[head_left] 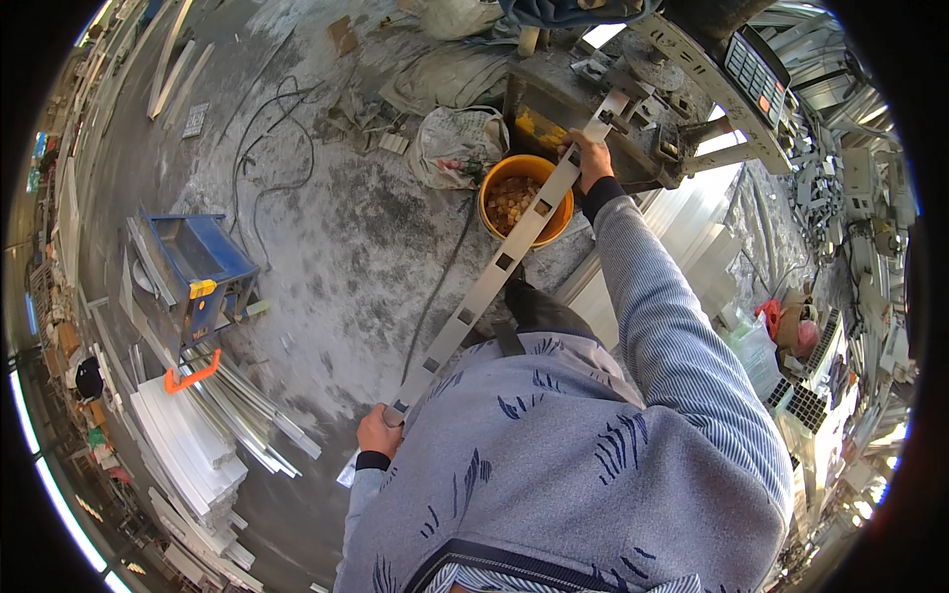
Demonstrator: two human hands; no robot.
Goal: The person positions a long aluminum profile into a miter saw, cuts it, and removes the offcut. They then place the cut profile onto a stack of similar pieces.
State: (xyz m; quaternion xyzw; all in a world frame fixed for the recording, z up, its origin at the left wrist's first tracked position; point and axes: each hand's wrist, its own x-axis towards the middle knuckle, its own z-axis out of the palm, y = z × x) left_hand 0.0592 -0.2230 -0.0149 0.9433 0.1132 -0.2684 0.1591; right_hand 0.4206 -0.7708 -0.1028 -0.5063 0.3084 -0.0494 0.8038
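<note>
A long pale metal strip (494, 272) with several square punched holes runs diagonally from lower left to upper right. My left hand (378, 433) grips its near end beside my hip. My right hand (593, 158) holds the strip near its far end, where it enters a grey punching machine (633, 89). Under the strip stands an orange bucket (499, 188) filled with small yellowish metal offcuts. My grey patterned top fills the lower middle of the view.
A blue machine (193, 272) stands at left on the dusty concrete floor, with stacked white profiles (193, 450) and loose metal strips beside it. Black cables (267, 148) trail across the floor. White profile stacks (682, 227) and cluttered parts lie at right. A sack (457, 143) sits behind the bucket.
</note>
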